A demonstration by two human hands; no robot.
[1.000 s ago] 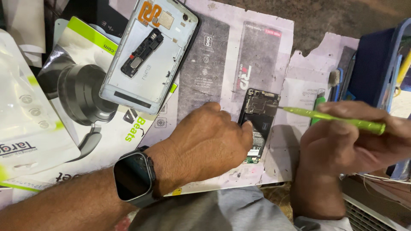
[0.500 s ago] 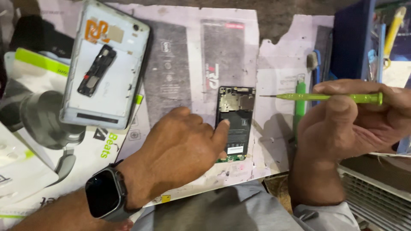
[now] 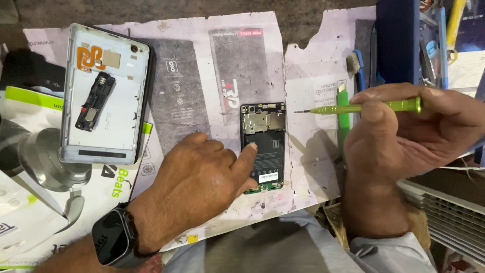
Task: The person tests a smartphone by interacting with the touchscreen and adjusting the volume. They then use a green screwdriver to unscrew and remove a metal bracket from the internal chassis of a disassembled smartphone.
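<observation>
A bench [image 3: 313,212] covered with worn printed paper is seen. Since half a second ago, the view has drawn closer. The right hand [image 3: 404,136] is clamped on a slim green screwdriver [image 3: 364,107], tip toward nine o'clock. The left hand [image 3: 202,187] lies loosely spread, forefinger pressed on the opened phone [image 3: 263,146] at centre. A pale back cover [image 3: 103,93] lies at ten o'clock.

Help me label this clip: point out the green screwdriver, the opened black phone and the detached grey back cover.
green screwdriver [image 3: 374,106], head view, shaft.
opened black phone [image 3: 268,151], head view, battery.
detached grey back cover [image 3: 118,124], head view, inner face.
</observation>
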